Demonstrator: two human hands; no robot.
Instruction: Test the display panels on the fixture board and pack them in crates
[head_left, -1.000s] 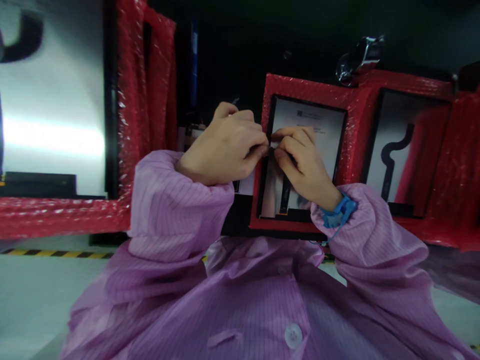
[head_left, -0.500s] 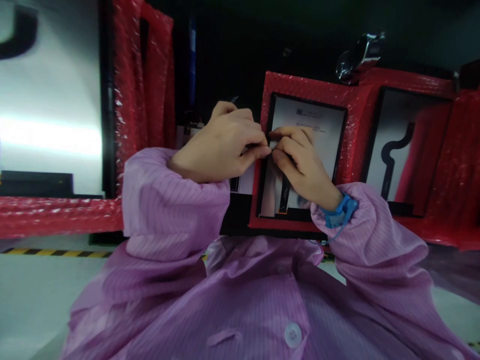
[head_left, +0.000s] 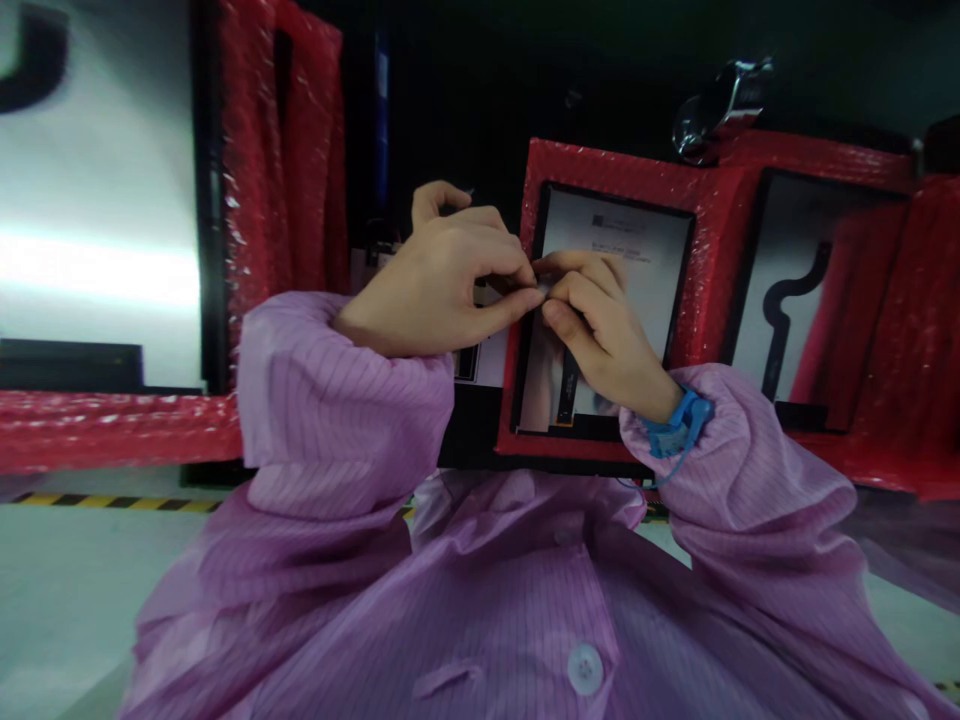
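Note:
A silver panel with a black frame (head_left: pixel 652 270) lies on red bubble wrap (head_left: pixel 615 165) in front of me. A dark flex strip (head_left: pixel 568 390) shows on its lower part. My left hand (head_left: pixel 457 275) reaches in from the left, thumb and index finger pinched at the panel's left edge. My right hand (head_left: pixel 604 325), with a blue band (head_left: pixel 679 425) at the wrist, is over the panel, its fingers closed and their tips against the left hand's. What the fingertips hold, if anything, is too small to make out.
At the right, another panel (head_left: pixel 757 300) with a curved black strip rests in red wrap. A large silver panel (head_left: pixel 97 200) in red wrap fills the left. A blue pen-like object (head_left: pixel 382 120) and a shiny metal object (head_left: pixel 739 95) lie farther back.
My left hand has shifted very slightly left, and its index finger and thumb are bowed wider apart behind the tips. My right hand is almost unchanged.

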